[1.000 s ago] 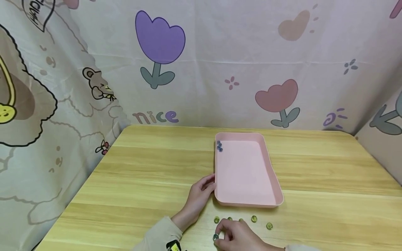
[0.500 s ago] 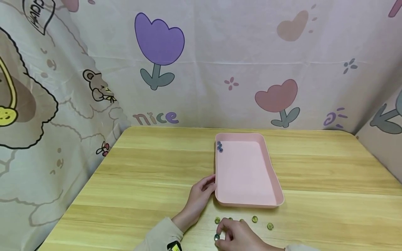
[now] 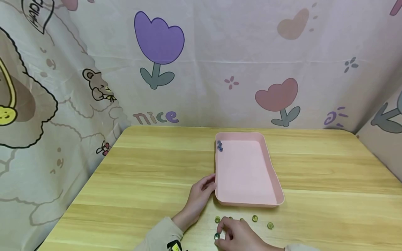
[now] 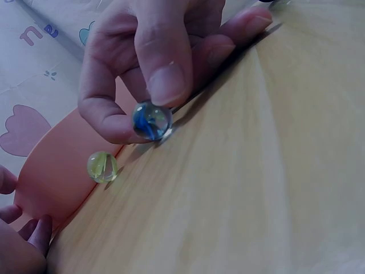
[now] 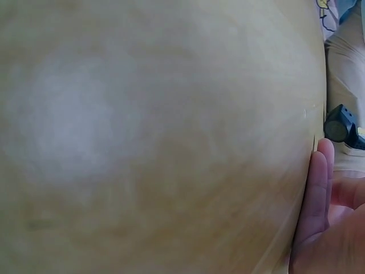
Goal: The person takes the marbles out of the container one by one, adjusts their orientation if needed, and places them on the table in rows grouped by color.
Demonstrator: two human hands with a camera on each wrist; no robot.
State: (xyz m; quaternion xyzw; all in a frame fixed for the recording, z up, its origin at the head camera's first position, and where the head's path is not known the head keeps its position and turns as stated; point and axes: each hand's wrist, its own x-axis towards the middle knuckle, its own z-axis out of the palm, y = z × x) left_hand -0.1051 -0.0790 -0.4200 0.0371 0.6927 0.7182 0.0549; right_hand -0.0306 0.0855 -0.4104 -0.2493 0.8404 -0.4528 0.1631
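My right hand (image 3: 240,234) pinches a clear marble (image 4: 151,121) with a blue and green swirl between thumb and forefinger, low over the table. In the head view the same marble (image 3: 217,236) shows at the fingertips. At the left wall of a pink tray (image 3: 249,205), my left hand (image 3: 199,195) rests with its fingers touching the side. Several blue marbles (image 3: 220,145) lie together in the tray's far left corner. In front of the tray, several yellow-green marbles (image 3: 254,218) form a loose row, two of them partly hidden behind my right hand.
The wooden table (image 3: 150,164) reaches back to a printed cloth (image 3: 213,42) hung behind it, with more cloth at both sides. A dark device (image 5: 341,123) on the left wrist shows at the right edge of the right wrist view.
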